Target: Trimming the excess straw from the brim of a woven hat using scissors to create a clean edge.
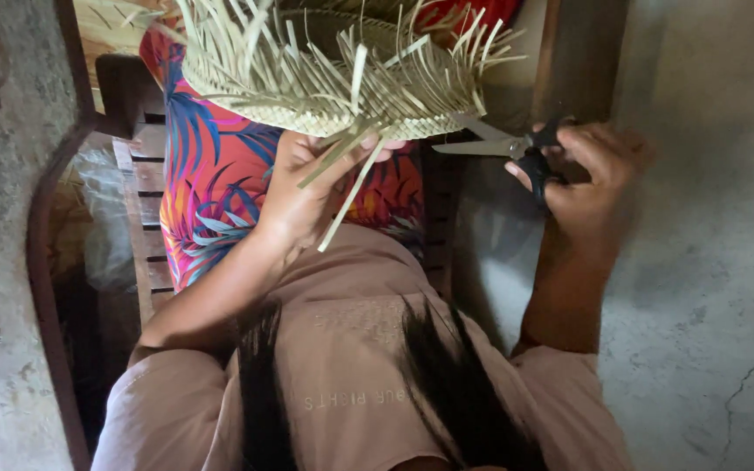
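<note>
Left hand (307, 187) pinches loose strips under the woven palm-leaf basket (342, 83), steadying them; right hand (591, 179) grips scissors (503, 144) beside its rim.

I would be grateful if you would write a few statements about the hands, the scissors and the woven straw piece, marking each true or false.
1. The right hand holds scissors with black handles. True.
2. The scissor blades point away from the woven straw piece. False: they point toward its edge.
3. The left hand grips loose straw strips hanging from the woven piece. True.
4. The woven piece has a smooth, trimmed rim all round. False: many loose strip ends stick out.
5. The person wears bright green trousers. False: the patterned cloth is red, blue and orange.
</note>
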